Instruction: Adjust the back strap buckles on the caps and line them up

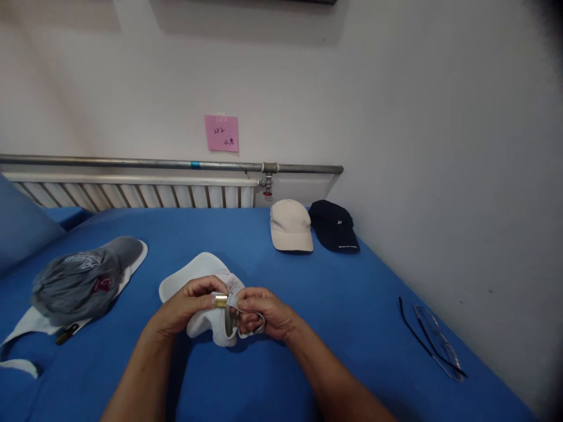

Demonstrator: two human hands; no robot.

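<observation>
A white baseball cap (193, 272) lies on the blue bed, its brim pointing up and to the left. Between thumb and fingers, my left hand (188, 302) pinches the gold metal buckle (220, 301) on the cap's back strap. My right hand (266, 312) is closed on the free part of the white strap (233, 301), just right of the buckle. Part of the strap loops out below my right fingers. The inside of the cap and some fingertips are partly hidden.
Beige cap (290, 225) and navy cap (334, 225) sit near the wall. A grey cap (79, 281) lies left, over something white with straps (26, 334). Eyeglasses (433, 340) rest at right. Behind the blue sheet (211, 387) are a radiator (153, 195) and pipe (132, 162).
</observation>
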